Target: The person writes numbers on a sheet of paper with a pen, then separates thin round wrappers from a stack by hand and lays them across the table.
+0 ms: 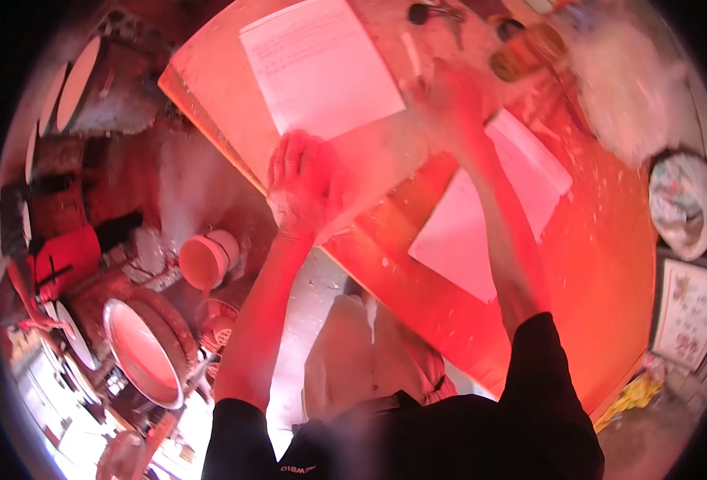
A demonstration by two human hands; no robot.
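My left hand [296, 186] lies flat with fingers stretched out, at the lower left corner of a sheet with lines of writing [325, 68]. Beneath that hand and the sheet is a pale reddish flat surface, perhaps a page or board, on the wooden table [585, 296]. My right hand [449, 108] is beyond the sheet's right corner and smeared by motion, so its fingers are unclear. A thin whitish stick [412, 54] shows just past its fingers; whether the hand grips it is unclear. Under my right forearm lies a white booklet or stack of paper [457, 232].
At the table's far side are keys [449, 14], a brownish jar [529, 52] and a clear plastic bag [629, 96]. A stuffed bag [684, 204] and a framed sheet [687, 312] are to the right. Left stand a bucket [203, 262] and a wide basin [141, 352].
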